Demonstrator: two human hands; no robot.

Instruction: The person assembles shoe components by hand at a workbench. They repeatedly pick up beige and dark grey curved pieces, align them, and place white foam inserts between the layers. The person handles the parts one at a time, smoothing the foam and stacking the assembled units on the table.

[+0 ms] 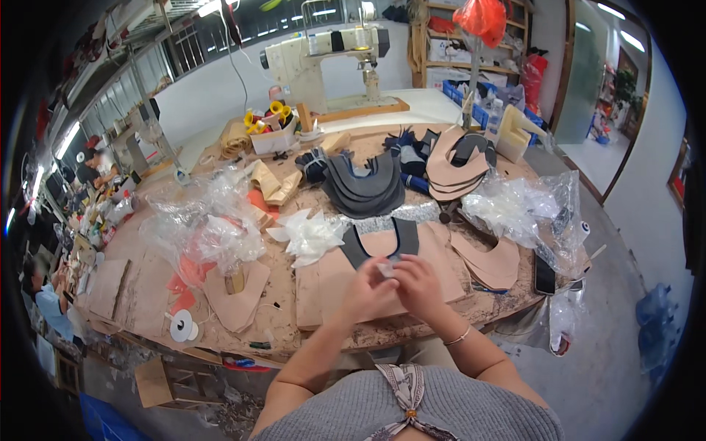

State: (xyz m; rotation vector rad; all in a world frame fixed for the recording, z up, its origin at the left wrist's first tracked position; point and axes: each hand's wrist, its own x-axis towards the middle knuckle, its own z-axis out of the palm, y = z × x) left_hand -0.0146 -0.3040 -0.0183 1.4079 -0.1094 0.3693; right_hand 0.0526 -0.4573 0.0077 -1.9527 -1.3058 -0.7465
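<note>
Where left hand meets right hand — both pinch something whitish.

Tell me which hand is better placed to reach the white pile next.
Probably the left hand: the white pile lies to its left, and the right hand sits farther off. Both hands, though, are together at a small whitish piece.

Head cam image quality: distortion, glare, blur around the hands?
Head view: strong fisheye, black corners, work table's near edge looks bowed; head view: bright glints on the clear plastic bags, ceiling tube at upper right blown white; head view: left hand and right hand slightly soft, small pale piece between them too blurred to identify.
</note>
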